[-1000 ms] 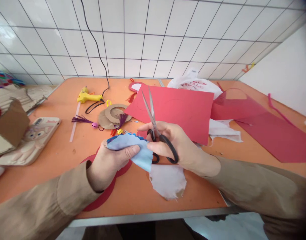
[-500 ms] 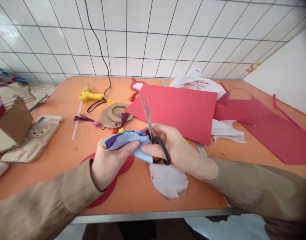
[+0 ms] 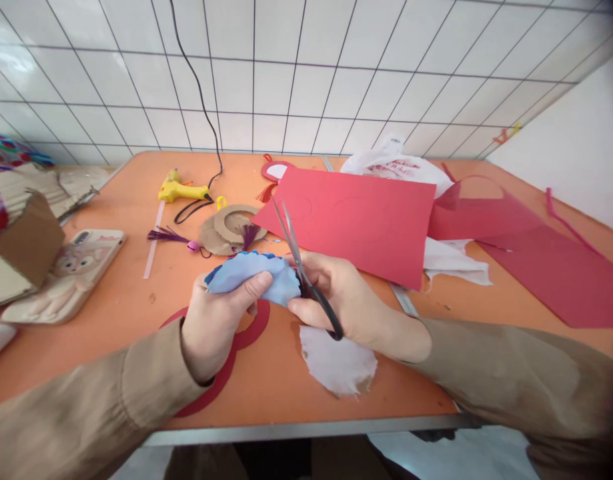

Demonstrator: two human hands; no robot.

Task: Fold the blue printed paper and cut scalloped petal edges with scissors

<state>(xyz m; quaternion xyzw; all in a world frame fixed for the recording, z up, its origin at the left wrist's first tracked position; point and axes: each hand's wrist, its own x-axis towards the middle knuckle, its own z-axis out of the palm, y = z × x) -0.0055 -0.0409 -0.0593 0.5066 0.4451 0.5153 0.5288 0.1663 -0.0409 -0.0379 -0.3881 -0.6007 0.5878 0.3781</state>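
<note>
My left hand (image 3: pixel 221 320) pinches a light-blue piece of fabric (image 3: pixel 246 275) with a darker blue scalloped edge, its thumb lying across the face. A pair of scissors (image 3: pixel 293 243) with black handles is held in my right hand (image 3: pixel 349 297), blades pointing up and away and slightly apart. The right thumb and fingers also touch the right edge of the fabric. Below my right hand a white round cloth piece (image 3: pixel 339 360) with frayed edges lies on the table. Partly under my left wrist is a red ring-shaped cutout (image 3: pixel 221 380).
Beyond my hands lie cardboard rings (image 3: pixel 226 230), a purple tassel (image 3: pixel 166 233) and a yellow glue gun (image 3: pixel 183 190). Red sheets (image 3: pixel 366 220) cover the right side, near a white plastic bag (image 3: pixel 396 160). A phone (image 3: pixel 71 273) and cardboard box (image 3: pixel 26 247) stand left.
The fabric has been turned so more of its light-blue face shows, and it sits slightly farther left. The scissors have tilted a little to the left.
</note>
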